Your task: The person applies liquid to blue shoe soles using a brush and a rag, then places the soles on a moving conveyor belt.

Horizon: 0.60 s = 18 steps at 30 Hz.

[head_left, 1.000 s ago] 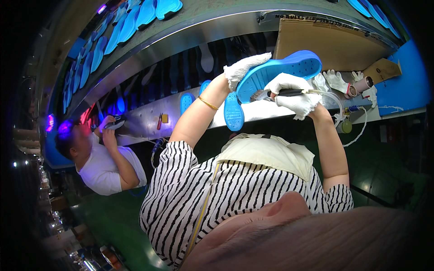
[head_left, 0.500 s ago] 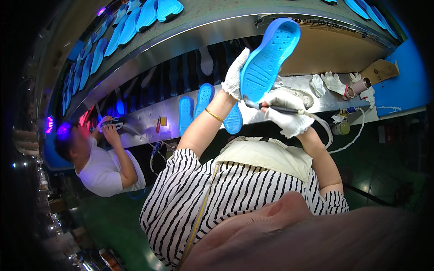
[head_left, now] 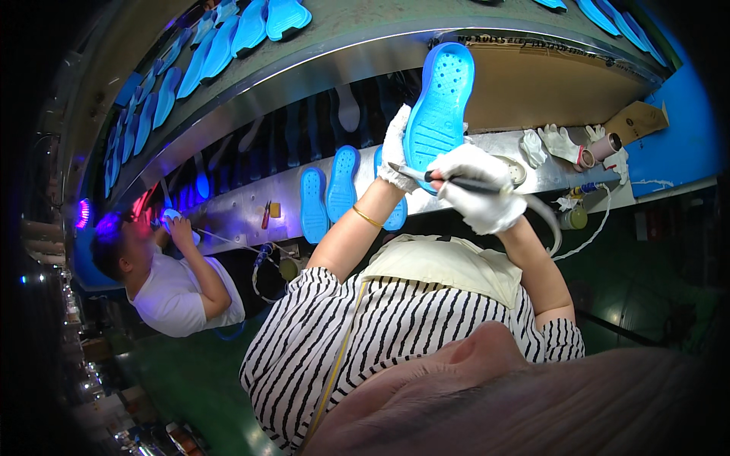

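My gloved left hand (head_left: pixel 396 148) is closed on the left edge of a blue shoe sole (head_left: pixel 441 114), held raised with its hollow, ribbed and dimpled face showing. My gloved right hand (head_left: pixel 480 190) grips a thin black-handled brush (head_left: pixel 412 173) that has a pale tube at its back end. The brush's tip points left, over the left glove's wrist, near the lower end of the sole. Whether it touches the sole or glove I cannot tell. Below and to the left, blue soles (head_left: pixel 312 205) lie on the metal bench, one partly hidden behind my left wrist.
Above the bench runs a belt (head_left: pixel 365 17) carrying several blue soles. White gloves (head_left: pixel 560 143), a brown roll (head_left: pixel 606 146) and a cardboard box (head_left: pixel 636 121) sit at the right, near a small pot (head_left: pixel 574 218) and looping tube. A person in white (head_left: pixel 182 292) works at the left.
The sole has turned more upright and shifted slightly left and down. The brush tip has moved left from the sole's lower edge to over my left glove's wrist.
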Tool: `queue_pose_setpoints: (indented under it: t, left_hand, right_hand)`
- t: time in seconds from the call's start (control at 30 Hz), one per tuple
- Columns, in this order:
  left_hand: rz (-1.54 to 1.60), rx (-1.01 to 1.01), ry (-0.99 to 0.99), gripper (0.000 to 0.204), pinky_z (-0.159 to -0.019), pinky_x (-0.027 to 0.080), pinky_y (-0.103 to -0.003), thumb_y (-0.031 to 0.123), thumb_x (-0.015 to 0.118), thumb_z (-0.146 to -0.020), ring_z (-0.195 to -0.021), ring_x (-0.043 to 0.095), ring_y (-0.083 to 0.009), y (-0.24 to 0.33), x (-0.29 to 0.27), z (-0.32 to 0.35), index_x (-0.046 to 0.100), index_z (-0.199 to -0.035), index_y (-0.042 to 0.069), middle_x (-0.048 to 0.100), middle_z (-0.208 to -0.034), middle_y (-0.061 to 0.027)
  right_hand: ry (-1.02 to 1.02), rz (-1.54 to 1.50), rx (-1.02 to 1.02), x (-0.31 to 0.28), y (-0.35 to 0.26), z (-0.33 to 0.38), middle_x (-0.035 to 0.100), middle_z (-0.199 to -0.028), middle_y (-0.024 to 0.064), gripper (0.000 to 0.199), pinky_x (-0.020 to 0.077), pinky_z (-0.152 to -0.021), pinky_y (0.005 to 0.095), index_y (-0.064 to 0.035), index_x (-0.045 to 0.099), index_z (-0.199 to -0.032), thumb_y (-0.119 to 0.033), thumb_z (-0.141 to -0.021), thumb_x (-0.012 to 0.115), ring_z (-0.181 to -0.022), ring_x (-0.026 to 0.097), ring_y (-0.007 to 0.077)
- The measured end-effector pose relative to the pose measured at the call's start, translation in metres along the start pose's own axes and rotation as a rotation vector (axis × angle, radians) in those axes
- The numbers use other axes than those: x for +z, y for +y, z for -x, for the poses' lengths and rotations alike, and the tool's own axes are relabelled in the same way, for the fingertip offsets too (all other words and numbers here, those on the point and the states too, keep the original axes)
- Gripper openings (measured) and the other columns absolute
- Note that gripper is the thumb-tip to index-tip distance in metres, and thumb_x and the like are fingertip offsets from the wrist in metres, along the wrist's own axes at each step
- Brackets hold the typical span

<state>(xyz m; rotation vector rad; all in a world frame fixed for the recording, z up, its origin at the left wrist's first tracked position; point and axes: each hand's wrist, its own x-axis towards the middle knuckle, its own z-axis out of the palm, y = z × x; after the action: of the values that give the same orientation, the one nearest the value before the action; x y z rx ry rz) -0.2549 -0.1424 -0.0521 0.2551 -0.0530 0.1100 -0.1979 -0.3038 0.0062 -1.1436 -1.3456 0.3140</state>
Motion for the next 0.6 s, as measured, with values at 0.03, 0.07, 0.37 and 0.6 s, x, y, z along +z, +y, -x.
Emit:
queue_pose_setpoints:
  t: [0.03,0.07,0.37,0.6]
  left_hand:
    - [0.087,-0.023,-0.068,0.076,-0.094,0.047,-0.052,0.059,0.035,-0.091,-0.107,0.056,-0.0427,0.0,-0.002,0.003,0.037,-0.137,-0.001,0.051,-0.125,-0.0288]
    - [0.173,-0.049,-0.136,0.075,-0.094,0.047,-0.052,0.059,0.036,-0.091,-0.107,0.056,-0.0428,0.0,-0.002,0.007,0.036,-0.137,-0.001,0.051,-0.125,-0.0286]
    - [-0.075,0.083,0.031,0.071,-0.095,0.048,-0.044,0.058,0.037,-0.093,-0.109,0.059,-0.0303,-0.007,0.007,0.005,0.039,-0.137,0.002,0.055,-0.125,-0.0195]
    - [-0.055,0.044,0.079,0.07,-0.098,0.045,-0.048,0.056,0.037,-0.094,-0.113,0.055,-0.0374,-0.006,0.009,0.014,0.035,-0.14,0.002,0.049,-0.131,-0.0242]
  right_hand:
    - [0.058,-0.045,0.049,-0.005,0.002,-0.001,0.065,-0.087,0.0081,0.014,0.0501,-0.075,0.03,-0.002,0.062,-0.087,0.006,-0.076,0.066,-0.081,0.062,0.015]
    - [0.119,-0.087,0.099,-0.013,0.004,-0.005,0.065,-0.088,0.0082,0.015,0.0506,-0.075,0.0299,-0.0014,0.061,-0.089,0.006,-0.078,0.066,-0.082,0.062,0.0141]
    - [0.129,-0.057,0.043,-0.01,0.009,-0.009,0.065,-0.084,0.0074,0.017,0.0509,-0.073,0.0276,-0.0009,0.065,-0.089,0.006,-0.073,0.069,-0.081,0.063,0.0164]
    - [0.074,-0.196,0.393,-0.063,0.033,-0.018,0.068,-0.084,0.0063,0.013,0.0528,-0.073,0.0268,-0.0024,0.064,-0.091,0.0,-0.079,0.07,-0.077,0.064,0.0119]
